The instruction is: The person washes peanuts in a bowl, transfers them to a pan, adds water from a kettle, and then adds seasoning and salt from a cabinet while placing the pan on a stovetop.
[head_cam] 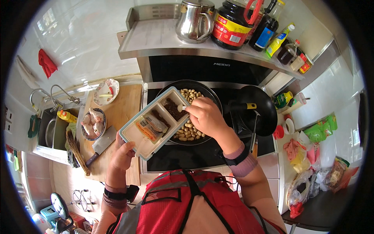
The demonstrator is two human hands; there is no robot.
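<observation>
My left hand [122, 150] grips the near left end of a pale seasoning box [143, 118] with a blue-grey rim, tilted over the stove. Its larger compartment holds a printed packet [151, 127]; the smaller one at the far end contains dark brown spice [173, 108]. Pinched in my right hand [206, 115] is a small white spoon [181, 108], its bowl at that spice compartment. Below the box sits a black pan [214, 96] of unshelled peanuts [190, 133], partly hidden by the box and my right hand.
Left of the stove, a wooden cutting board [128, 96] bears a cleaver [103, 142], a bowl of raw chicken pieces [93, 124] and a floral plate [100, 98]. A black wok [264, 111] stands at right, a metal-handled utensil [254, 131] across it. Bottles [264, 36] line the shelf above.
</observation>
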